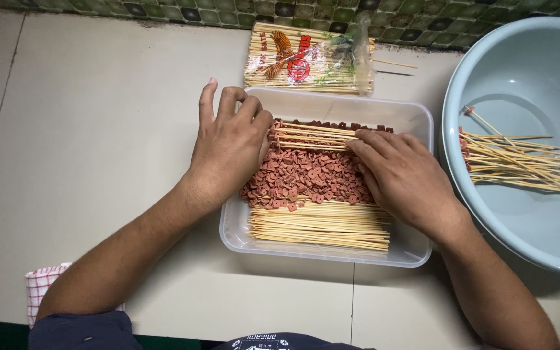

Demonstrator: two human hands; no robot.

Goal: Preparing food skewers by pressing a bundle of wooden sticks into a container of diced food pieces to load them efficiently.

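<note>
Head view looked down on one clear plastic tub [416, 120] on the counter [98, 129], with two hands over it. Left hand [228, 146] and right hand [400, 175] each had their fingers closed together on opposite ends of a small bundle of bamboo skewers [312, 136], too many to count. Beneath the fingers lay a heap of small red meat pieces [306, 178], and nearer the person a second layer of bare skewers [319, 227]. Beyond the fingers sat one packet of skewers [306, 58]; right of them, one pale blue basin [520, 65] held loaded skewers [513, 162].
</note>
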